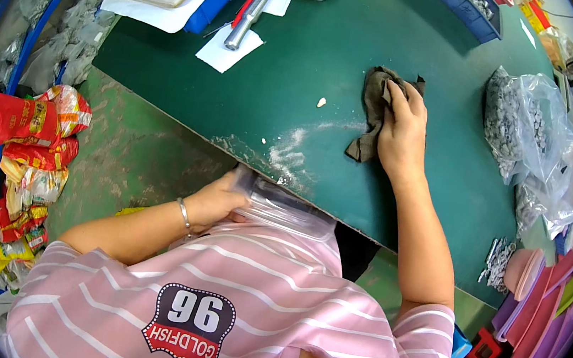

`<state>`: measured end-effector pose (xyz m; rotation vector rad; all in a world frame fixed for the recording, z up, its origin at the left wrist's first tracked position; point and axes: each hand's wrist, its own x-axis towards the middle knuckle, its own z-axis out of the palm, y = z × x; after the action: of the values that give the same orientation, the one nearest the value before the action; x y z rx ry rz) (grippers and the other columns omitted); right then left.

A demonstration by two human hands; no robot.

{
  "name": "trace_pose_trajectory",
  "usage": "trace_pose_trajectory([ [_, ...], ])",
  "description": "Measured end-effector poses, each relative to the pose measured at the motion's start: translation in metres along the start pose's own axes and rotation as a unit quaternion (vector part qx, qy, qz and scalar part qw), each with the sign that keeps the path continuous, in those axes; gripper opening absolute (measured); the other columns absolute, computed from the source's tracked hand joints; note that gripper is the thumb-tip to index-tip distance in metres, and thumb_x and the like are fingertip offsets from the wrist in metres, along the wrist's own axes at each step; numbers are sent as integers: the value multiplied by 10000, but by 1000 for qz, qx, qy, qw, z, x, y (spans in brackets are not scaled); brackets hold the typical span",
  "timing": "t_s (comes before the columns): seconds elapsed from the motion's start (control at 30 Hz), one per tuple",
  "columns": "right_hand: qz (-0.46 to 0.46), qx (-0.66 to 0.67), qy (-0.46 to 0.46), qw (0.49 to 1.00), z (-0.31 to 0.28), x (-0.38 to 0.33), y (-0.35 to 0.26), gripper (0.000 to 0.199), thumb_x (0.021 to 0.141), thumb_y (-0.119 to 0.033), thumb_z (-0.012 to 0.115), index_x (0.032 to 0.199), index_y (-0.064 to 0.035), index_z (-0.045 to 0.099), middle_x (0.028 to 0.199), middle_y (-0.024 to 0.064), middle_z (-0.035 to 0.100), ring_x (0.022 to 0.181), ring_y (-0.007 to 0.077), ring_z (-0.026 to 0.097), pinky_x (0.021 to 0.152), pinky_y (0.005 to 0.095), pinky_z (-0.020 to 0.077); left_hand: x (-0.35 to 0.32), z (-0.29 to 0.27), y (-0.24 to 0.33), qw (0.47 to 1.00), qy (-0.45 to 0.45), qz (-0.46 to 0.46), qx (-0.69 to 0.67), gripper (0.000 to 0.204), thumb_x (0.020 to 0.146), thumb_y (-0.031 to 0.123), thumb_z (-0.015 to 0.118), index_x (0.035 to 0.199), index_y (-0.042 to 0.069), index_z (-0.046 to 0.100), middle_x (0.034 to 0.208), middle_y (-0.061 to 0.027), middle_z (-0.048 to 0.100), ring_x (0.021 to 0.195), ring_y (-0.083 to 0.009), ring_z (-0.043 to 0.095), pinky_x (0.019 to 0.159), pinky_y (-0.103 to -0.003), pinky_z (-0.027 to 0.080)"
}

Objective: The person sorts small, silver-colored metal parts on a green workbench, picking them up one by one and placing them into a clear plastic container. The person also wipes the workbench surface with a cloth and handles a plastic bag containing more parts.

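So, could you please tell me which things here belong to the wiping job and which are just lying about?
In use: grey cloth under right hand; white crumbs; clear container held by left hand; green table.
Lying about: metal tube, bags of small parts, snack wrappers.

Under the right grip (pixel 402 130) lies a grey-brown cloth (pixel 373 111), soft, crumpled and matt. The desk (pixel 301 59) it presses on has a matt dark green top, smooth, dusted with white powdery grit just left of that grip. The left grip (pixel 215 202) holds a clear plastic tray (pixel 283 207), glossy and thin. Right of the right grip, shiny transparent plastic bags (pixel 541 146) hold small grey metallic-looking parts.
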<state>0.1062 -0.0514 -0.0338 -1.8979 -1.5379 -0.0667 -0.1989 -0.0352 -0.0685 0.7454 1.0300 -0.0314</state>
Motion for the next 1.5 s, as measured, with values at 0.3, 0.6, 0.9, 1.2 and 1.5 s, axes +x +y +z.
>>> trace_pose_trajectory([
  [0.3, 40, -70, 20, 997, -31, 55, 137, 441, 742, 75, 481, 1156, -58, 553, 1223, 150, 517, 1122, 322, 486, 960, 343, 387, -33, -6, 21, 997, 21, 18, -71, 733, 802, -55, 401, 1420, 202, 101, 1060, -134, 495, 1006, -273, 569, 840, -412, 503],
  [0.6, -209, 60, -114, 969, 14, 20, -14, 388, 713, 28, 500, 1082, -59, 586, 1174, 145, 546, 1087, 362, 498, 943, 409, 399, -35, -1, 10, 995, 12, 54, -86, 762, 810, -69, 399, 1428, 183, 32, 1045, -155, 480, 984, -273, 568, 851, -408, 497],
  [0.9, -253, 198, -168, 932, 4, -7, -69, 381, 610, 64, 578, 974, -39, 619, 1097, 134, 577, 1015, 341, 531, 886, 406, 423, -35, 2, 17, 994, -1, 57, -92, 772, 812, -74, 404, 1428, 191, 22, 1033, -163, 488, 933, -269, 574, 840, -395, 502],
  [1.2, 48, -271, 4, 961, -94, -64, 101, 466, 712, 66, 469, 1149, -68, 565, 1238, 112, 511, 1066, 321, 476, 940, 400, 366, -30, -5, 12, 994, -26, 52, -89, 791, 810, -75, 411, 1426, 215, 9, 1028, -161, 503, 924, -255, 578, 834, -383, 504],
  [1.5, -104, -110, -126, 980, 10, -62, -86, 518, 697, -60, 525, 1214, -73, 497, 1280, 101, 450, 1025, 345, 444, 828, 430, 380, -38, -1, 7, 993, 11, 62, -103, 765, 798, -73, 384, 1422, 158, 8, 1031, -186, 530, 938, -260, 580, 820, -385, 512],
])
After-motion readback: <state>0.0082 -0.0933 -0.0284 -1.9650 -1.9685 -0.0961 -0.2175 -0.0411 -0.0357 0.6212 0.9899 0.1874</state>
